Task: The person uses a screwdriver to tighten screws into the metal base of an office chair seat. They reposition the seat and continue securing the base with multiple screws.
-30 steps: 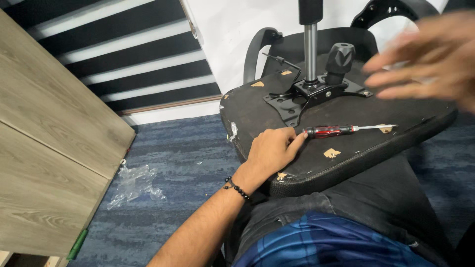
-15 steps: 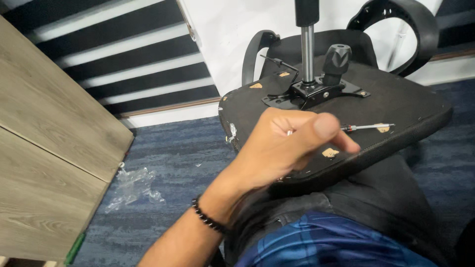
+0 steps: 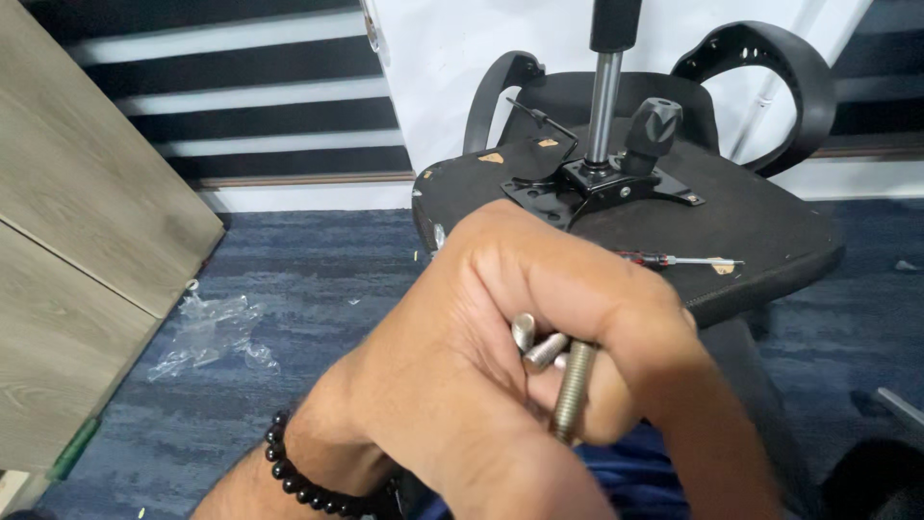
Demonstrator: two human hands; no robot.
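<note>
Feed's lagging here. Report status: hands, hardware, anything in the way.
Left hand closed on bolts, close to camera. Right hand not clearly seen. Screwdriver lies on upturned chair seat, untouched. Hand blocks part of seat.

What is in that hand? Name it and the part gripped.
The left hand grips a few metal bolts around their shafts, between thumb and curled fingers. The right hand is out of view.

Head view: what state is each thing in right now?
Left hand: raised, closed around bolts.
Bolts: several, gripped in the fingers.
Right hand: not in view.
Chair seat: upside down, mechanism plate on it.
Screwdriver: lying loose on seat.
Plastic wrap: crumpled on carpet.
</note>
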